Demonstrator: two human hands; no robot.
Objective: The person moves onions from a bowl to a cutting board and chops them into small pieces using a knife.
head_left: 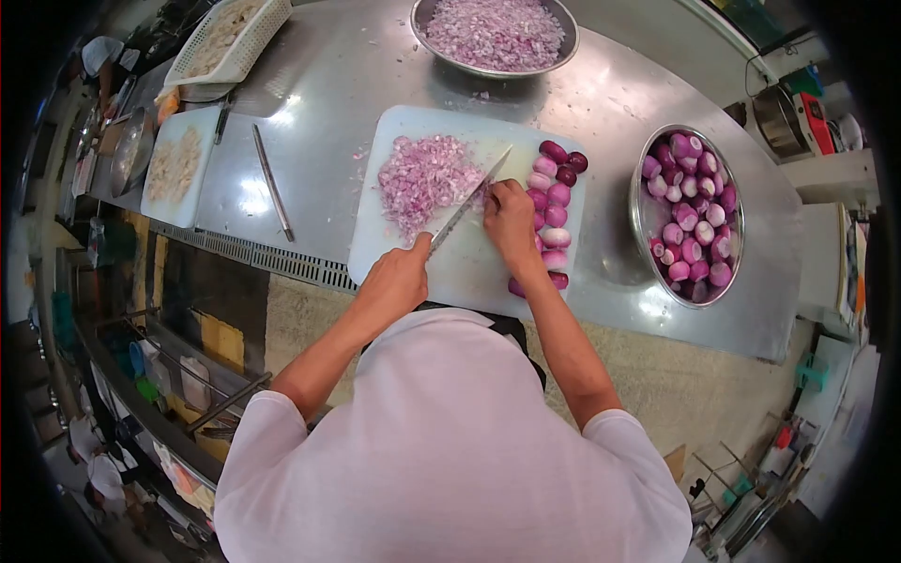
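Note:
My left hand (pixel 394 277) is closed round the handle of a kitchen knife (pixel 469 202), its blade slanting up to the right across the white cutting board (pixel 413 122). Close to the blade, the fingers of my right hand (pixel 511 220) are bent and pinched on an onion piece (pixel 489 190), mostly hidden by fingers and blade. A heap of chopped red onion (pixel 422 178) lies left of the knife. Along the board's right side, peeled red onions (pixel 556 216) stand in rows, some partly behind my right hand.
A metal bowl of chopped onion (pixel 497 70) stands beyond the board. To the right is an oval metal bowl (pixel 635 211) of whole peeled onions. Leftward lie a metal rod (pixel 272 183), a smaller board (pixel 195 192) with pale pieces and a white basket (pixel 267 39).

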